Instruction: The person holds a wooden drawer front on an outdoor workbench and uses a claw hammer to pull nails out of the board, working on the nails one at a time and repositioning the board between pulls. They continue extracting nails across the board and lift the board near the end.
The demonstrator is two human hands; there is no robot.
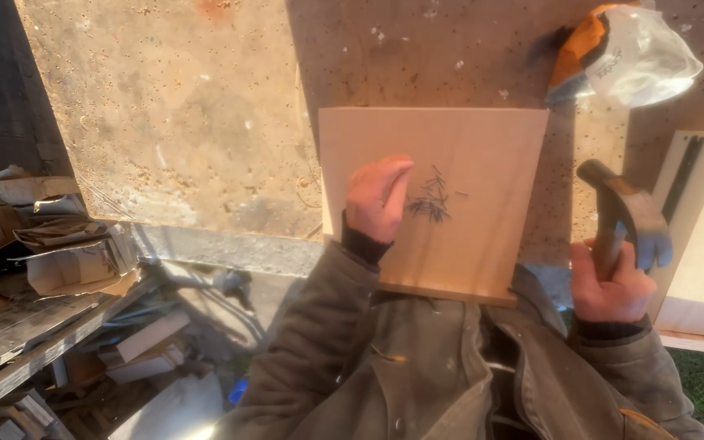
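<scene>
Sawdust-strewn workbench [189,122] is being used: small nails [431,200] on a square board [482,236] are being pinched at by left hand [376,200]; hammer [625,216] is being clenched by right hand [609,285]. Nails risk being scattered off the near edge.

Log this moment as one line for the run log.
left hand: fingertips at nails on wooden board | right hand: grips hammer, raised beside board | plastic bag behind

nails [431,200]: small, dark, thin; loose pile lying flat on the board
board [482,236]: pale, square, flat on the worktop
hammer [625,216]: claw type, head raised
</scene>
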